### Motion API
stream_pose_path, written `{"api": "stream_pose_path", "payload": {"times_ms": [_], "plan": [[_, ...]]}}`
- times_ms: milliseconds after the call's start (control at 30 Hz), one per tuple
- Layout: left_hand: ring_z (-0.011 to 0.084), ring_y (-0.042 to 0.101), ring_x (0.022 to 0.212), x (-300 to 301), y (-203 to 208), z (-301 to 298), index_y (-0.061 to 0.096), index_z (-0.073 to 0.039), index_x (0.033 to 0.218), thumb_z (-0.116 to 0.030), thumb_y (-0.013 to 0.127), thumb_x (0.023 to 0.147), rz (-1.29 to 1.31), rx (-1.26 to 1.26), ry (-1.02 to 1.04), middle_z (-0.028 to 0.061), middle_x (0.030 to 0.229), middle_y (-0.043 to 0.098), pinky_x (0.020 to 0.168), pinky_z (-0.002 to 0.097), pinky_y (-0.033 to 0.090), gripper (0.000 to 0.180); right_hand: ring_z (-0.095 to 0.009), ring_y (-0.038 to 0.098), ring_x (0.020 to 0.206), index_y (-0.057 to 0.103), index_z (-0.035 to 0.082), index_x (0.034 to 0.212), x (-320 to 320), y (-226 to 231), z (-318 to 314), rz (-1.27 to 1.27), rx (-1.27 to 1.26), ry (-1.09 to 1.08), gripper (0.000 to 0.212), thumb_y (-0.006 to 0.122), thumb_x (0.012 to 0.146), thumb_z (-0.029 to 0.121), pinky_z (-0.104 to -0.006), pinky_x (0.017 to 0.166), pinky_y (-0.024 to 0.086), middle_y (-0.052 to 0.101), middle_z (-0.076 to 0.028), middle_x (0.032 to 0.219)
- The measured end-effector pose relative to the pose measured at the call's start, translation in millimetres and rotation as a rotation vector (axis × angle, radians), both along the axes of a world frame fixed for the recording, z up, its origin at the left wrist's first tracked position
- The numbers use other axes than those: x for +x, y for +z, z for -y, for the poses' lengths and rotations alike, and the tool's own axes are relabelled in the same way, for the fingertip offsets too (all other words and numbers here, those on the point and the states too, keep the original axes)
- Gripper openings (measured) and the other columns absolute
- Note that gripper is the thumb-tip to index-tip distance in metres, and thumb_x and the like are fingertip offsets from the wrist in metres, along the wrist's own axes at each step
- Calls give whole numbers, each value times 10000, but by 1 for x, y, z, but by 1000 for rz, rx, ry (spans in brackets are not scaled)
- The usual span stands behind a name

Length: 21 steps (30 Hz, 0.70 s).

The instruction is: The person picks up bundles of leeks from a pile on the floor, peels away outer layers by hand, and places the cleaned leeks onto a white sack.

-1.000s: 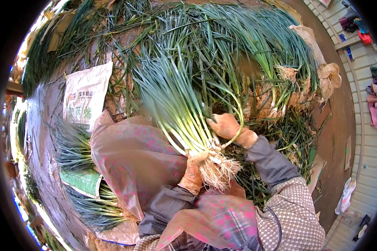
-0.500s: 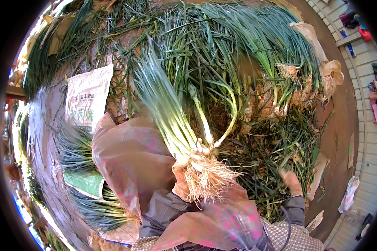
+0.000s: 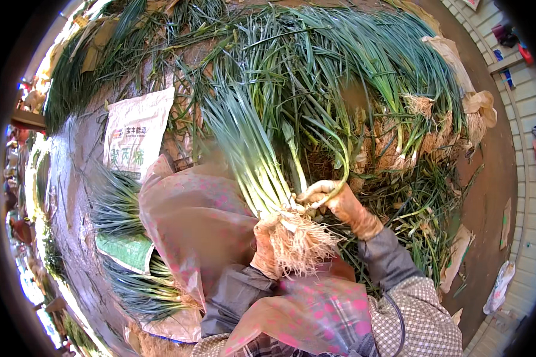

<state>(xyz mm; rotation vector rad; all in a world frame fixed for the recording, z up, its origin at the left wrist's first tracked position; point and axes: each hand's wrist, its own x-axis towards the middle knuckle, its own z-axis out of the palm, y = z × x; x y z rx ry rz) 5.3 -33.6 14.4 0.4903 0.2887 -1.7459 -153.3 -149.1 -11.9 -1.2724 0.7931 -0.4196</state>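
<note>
In front of my lap, a bunch of green onions (image 3: 253, 160) leans with its leaves pointing away and its pale, hairy roots (image 3: 304, 244) hanging toward me. My left hand (image 3: 265, 247) is closed around the root end from the left. On the other side, my right hand (image 3: 339, 205) has its fingers pinched at the white base of one curved green onion (image 3: 345, 157), which stands a little apart from the bunch. Its fingertips touch the bulbs beside the roots. A plastic apron with pink dots (image 3: 193, 208) covers my lap.
A large heap of green onions (image 3: 315, 65) lies ahead. Loose trimmed leaves (image 3: 423, 220) litter the ground at right. On the left are a printed white sack (image 3: 138, 131), two bundles of green onions (image 3: 119, 205) and a green sack piece (image 3: 125, 253).
My right hand has come up from the loose leaves at the right to the bulbs and pinched the curved green onion. My left hand keeps its hold on the bunch.
</note>
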Motion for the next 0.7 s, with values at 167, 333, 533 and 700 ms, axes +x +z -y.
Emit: {"api": "stream_pose_path", "payload": {"times_ms": [167,333,533,700], "plan": [[275,589,999,-3,-5,-1,461,7,1268,-318,571,802,37,26,-55,160,1136,578,874,422,499,579,-41,483,571,658,16,933,-63,20,-50,-199,256,-149,164,579,923,160,-194,529,413,637,0,801],[281,577,1051,-12,-11,3,423,-4,1331,-295,579,806,61,-15,-69,160,1226,540,914,432,486,620,-172,648,766,541,-4,1218,-142,7,-62,-651,332,81,473,602,912,351,-310,680,535,660,-99,951],[271,599,1021,-12,-11,1,458,5,1289,-261,543,831,151,68,-117,150,1161,589,917,410,482,536,-134,577,938,386,-1,1375,-47,17,-21,-66,245,-183,605,587,915,336,-299,880,456,611,-128,1155],[264,579,1064,-14,-7,4,434,22,1315,-257,554,822,79,33,-74,162,1222,560,935,384,473,578,-112,600,772,654,20,933,-5,15,-21,-378,-47,-127,217,687,846,216,-294,685,490,682,-49,876]]}}
